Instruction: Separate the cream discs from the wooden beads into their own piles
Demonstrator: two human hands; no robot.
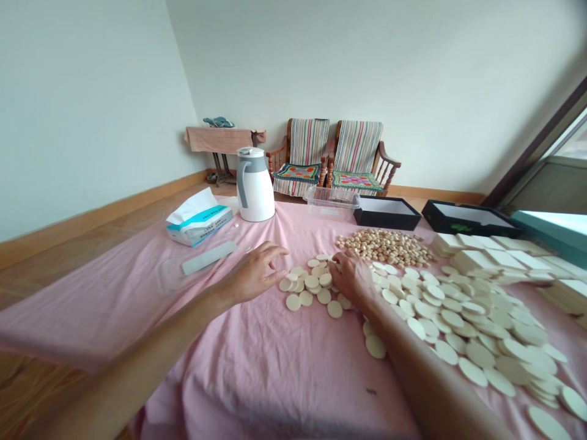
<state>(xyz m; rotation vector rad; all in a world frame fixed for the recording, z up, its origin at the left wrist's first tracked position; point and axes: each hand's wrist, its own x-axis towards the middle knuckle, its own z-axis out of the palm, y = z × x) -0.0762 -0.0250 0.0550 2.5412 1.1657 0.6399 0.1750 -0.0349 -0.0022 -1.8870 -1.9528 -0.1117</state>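
My left hand (255, 270) hovers at the left edge of a small group of pale round wooden discs (312, 282). Its fingers are spread and slightly bent, with nothing between them. On the other side of that group, my right hand (352, 278) reaches down with curled fingers, touching or just above the discs; its fingertips are partly hidden. A much larger heap of the same discs (479, 324) spreads to the right of my right forearm. Just beyond my right hand is a pile of small rounded wooden pieces (385, 247).
On the pink cloth (257, 366) stand a white and grey jug (257, 190), a tissue pack (202, 221) and a clear lid (172, 275). Behind are a clear plastic box (332, 203) and black boxes (387, 219) (472, 221). Stacked pale square pieces (499, 260) lie right.
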